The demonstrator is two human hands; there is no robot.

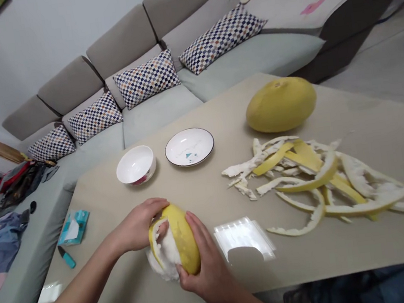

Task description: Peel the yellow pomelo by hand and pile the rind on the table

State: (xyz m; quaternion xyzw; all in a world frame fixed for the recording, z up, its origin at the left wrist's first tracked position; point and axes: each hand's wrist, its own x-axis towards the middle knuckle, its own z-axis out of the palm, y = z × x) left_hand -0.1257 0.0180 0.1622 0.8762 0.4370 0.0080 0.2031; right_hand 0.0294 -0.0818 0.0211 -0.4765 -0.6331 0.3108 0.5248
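Observation:
Between my hands is a partly peeled pomelo, held at the near side of the table. Yellow rind covers its right part, while white pith is bare on its left. My left hand grips the upper left, its fingers at a loosened strip of rind. Around the right side wraps my right hand, thumb at the lower front. A heap of yellow and white peel strips lies to the right. Behind that heap rests a whole yellow pomelo.
On the table stand a white bowl and a white oval plate, beyond my hands. A tissue pack and a teal-handled small tool lie near the left edge. A grey sofa with checkered cushions runs behind.

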